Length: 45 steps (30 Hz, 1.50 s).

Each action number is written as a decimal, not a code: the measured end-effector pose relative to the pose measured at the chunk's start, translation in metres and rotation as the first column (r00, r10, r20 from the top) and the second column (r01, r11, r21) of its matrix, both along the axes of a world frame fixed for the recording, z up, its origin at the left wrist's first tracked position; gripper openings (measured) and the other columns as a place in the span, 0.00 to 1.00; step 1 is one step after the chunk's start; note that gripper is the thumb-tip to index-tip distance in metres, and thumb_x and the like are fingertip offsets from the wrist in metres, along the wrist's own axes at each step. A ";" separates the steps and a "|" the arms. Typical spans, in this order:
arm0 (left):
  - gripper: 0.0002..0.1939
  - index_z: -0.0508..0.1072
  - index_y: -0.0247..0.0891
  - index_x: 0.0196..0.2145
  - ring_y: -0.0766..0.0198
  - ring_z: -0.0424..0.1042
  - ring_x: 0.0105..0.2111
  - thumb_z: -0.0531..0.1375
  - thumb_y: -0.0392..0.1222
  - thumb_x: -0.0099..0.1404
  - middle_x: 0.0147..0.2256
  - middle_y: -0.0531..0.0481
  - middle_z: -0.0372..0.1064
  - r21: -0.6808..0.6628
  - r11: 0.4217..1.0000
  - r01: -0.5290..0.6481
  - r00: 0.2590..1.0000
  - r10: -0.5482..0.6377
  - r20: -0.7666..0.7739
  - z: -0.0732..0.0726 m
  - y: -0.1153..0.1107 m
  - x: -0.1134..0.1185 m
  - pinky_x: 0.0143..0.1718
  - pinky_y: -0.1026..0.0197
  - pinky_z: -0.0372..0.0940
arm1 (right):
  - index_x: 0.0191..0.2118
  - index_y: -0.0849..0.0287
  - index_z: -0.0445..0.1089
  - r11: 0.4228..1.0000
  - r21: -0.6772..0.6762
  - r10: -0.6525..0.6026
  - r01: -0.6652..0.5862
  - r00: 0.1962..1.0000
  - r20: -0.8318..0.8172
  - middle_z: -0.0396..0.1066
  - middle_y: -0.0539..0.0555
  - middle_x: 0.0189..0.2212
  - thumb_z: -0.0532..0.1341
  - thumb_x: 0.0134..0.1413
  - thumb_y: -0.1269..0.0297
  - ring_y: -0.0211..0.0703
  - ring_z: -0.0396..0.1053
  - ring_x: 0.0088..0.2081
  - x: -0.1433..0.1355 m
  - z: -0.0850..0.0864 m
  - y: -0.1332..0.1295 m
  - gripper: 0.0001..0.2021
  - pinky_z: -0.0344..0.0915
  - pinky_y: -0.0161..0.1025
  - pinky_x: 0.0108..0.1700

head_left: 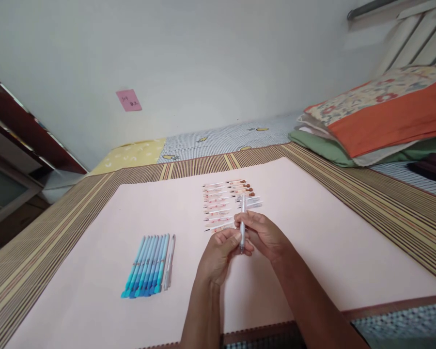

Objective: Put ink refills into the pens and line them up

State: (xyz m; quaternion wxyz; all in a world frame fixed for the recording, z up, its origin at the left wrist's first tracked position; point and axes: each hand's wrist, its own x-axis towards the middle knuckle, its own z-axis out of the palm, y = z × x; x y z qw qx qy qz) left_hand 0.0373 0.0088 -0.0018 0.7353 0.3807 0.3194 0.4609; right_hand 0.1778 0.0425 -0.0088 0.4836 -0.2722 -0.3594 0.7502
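- Pale grey plain wall (210,72): fills the twelve o'clock side, its top cut off by the edge of view.
- Brown-and-tan striped woven mat (58,218): runs around the work area, its middle hidden under the sheet.
- Large pale pink flat sheet (312,218): lies on the mat, partly covered by both arms.
- Orange floral fabric cushion (396,111): on a bedding pile at two o'clock, cropped by the right edge.
- Left hand (218,249) and right hand (267,235): thumbs and fingers pinch one pen together, left lower, right higher; some fingertips are hidden behind it. Both forearms run off at six o'clock.
- Row of blue-and-turquoise slim pens (147,264): eight o'clock from the hands, a clear pen (169,261) beside it at three o'clock.
- Pink-patterned white pens (216,207): eleven o'clock from the hands, nearest ones partly hidden by them.
- Pink paper note (128,100): on the wall at ten o'clock, handwriting illegible.
- Brown-topped pens (244,186) and clear greyish pens (254,205): twelve to one o'clock, the latter partly hidden.
- Whitish translucent slim pen (242,228): held upright between both hands, details blurred.
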 end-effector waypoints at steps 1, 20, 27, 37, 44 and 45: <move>0.18 0.78 0.29 0.34 0.63 0.72 0.26 0.71 0.50 0.57 0.26 0.43 0.76 -0.009 1.000 -0.007 1.000 0.008 0.014 0.001 0.000 0.000 0.36 0.60 0.65 | 0.33 0.60 0.71 1.000 0.013 -0.018 0.019 1.000 -0.010 0.65 0.46 0.19 0.69 0.51 0.48 0.34 0.61 0.14 0.000 0.000 0.001 0.18 0.60 0.34 0.13; 0.16 0.67 0.37 0.25 0.66 0.65 0.23 0.71 0.45 0.51 0.21 0.52 0.70 0.148 0.962 -0.231 0.925 0.264 -0.273 -0.005 0.002 0.009 0.29 0.63 0.58 | 0.26 0.58 0.67 0.993 0.079 -0.097 0.090 0.991 0.092 0.65 0.46 0.20 0.71 0.49 0.52 0.35 0.61 0.19 -0.002 -0.002 0.002 0.17 0.59 0.35 0.22; 0.17 0.65 0.39 0.24 0.71 0.56 0.19 0.72 0.42 0.50 0.17 0.60 0.59 0.203 0.918 -0.341 0.808 0.397 -0.435 -0.007 0.001 0.016 0.24 0.65 0.50 | 0.21 0.58 0.60 0.955 0.115 -0.294 0.274 0.931 0.217 0.61 0.44 0.17 0.74 0.41 0.50 0.31 0.57 0.21 -0.005 -0.003 0.002 0.24 0.56 0.32 0.24; 0.19 0.70 0.35 0.25 0.66 0.68 0.23 0.74 0.49 0.51 0.20 0.50 0.70 -0.007 0.993 -0.115 0.993 0.115 -0.041 0.003 -0.001 0.008 0.31 0.63 0.61 | 0.23 0.55 0.60 0.992 -0.006 -0.125 0.128 0.978 0.169 0.60 0.42 0.09 0.71 0.45 0.46 0.35 0.56 0.09 -0.010 0.002 -0.002 0.23 0.52 0.32 0.10; 0.18 0.73 0.32 0.28 0.66 0.69 0.25 0.72 0.49 0.55 0.25 0.46 0.73 -0.036 0.999 -0.020 0.998 0.022 0.051 0.004 -0.001 0.007 0.32 0.63 0.63 | 0.29 0.57 0.65 0.989 0.004 -0.149 0.151 0.974 0.168 0.60 0.41 0.12 0.69 0.48 0.44 0.31 0.54 0.10 -0.008 0.002 0.001 0.22 0.56 0.32 0.12; 0.18 0.74 0.31 0.30 0.66 0.69 0.26 0.72 0.49 0.55 0.25 0.45 0.73 -0.037 0.999 -0.006 0.998 0.008 0.059 0.004 -0.001 0.006 0.32 0.63 0.63 | 0.32 0.58 0.68 0.977 0.027 -0.212 0.211 0.961 0.177 0.63 0.42 0.15 0.70 0.48 0.44 0.31 0.57 0.12 -0.007 0.002 0.002 0.21 0.57 0.31 0.14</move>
